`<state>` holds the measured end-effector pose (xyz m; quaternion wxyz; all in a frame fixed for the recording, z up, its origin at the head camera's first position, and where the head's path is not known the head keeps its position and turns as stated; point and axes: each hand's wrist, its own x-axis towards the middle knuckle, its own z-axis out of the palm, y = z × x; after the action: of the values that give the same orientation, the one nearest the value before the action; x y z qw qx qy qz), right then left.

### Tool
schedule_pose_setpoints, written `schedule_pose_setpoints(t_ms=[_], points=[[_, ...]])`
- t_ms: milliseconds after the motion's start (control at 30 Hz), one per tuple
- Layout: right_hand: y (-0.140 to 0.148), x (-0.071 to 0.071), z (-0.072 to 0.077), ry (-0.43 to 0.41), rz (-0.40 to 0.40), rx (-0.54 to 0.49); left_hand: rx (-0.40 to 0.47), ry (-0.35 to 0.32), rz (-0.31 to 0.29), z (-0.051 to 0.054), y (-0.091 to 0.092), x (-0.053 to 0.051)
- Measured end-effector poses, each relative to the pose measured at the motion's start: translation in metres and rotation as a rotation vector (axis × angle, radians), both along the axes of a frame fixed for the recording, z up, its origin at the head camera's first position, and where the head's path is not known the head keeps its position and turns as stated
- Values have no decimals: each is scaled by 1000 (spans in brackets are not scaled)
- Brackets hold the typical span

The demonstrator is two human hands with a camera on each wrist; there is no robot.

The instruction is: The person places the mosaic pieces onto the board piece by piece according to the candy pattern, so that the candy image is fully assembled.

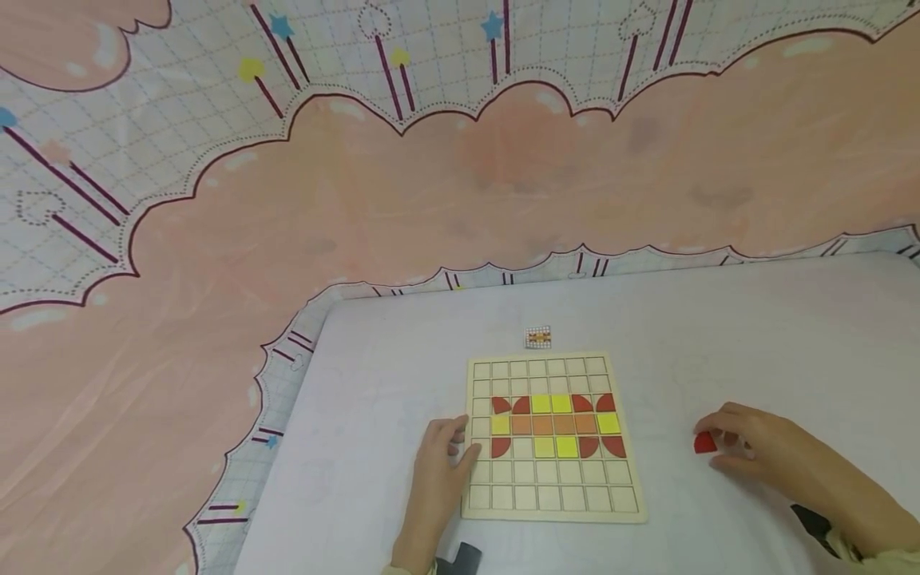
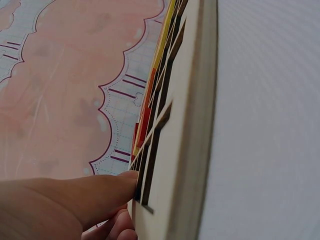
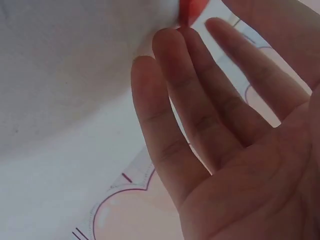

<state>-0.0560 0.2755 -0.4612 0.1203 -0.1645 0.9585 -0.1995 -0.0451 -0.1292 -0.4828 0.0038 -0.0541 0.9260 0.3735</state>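
Observation:
A square wooden grid board lies on the white table, bearing red quarter-circle pieces, yellow squares and a row of orange squares. At the board's left edge, my left hand rests with its thumb over the rim. In the left wrist view the thumb touches the board's face, with other fingertips below it. Right of the board, my right hand pinches a red quarter-circle piece between thumb and fingers. Only part of this red piece shows in the right wrist view.
A small printed pattern card lies just beyond the board's far edge. The white tabletop extends around the board. Behind and left of it is a pink cloud-patterned cloth.

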Motion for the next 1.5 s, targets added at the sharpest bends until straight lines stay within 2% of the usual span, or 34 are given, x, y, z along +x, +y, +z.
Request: schedule_pose_setpoints(t_ms=[300,533,1033,1367,1500], points=[[0,-1,-7,47,16,-11,-5,0,-1,-3,0,0],[-2,2,-8,75,-22,-18,-6,-12,-6,-4,0,0],[-8,1,-9,277,-6,-16,-10,-8,-9,-2,-1,-1],[-23,-5,-4,167,-23,-20,-7,7,-15,-3,-1,-1],[-32,-8,-3,169,-1,-22,-5,7,-15,-4,-2,-1]])
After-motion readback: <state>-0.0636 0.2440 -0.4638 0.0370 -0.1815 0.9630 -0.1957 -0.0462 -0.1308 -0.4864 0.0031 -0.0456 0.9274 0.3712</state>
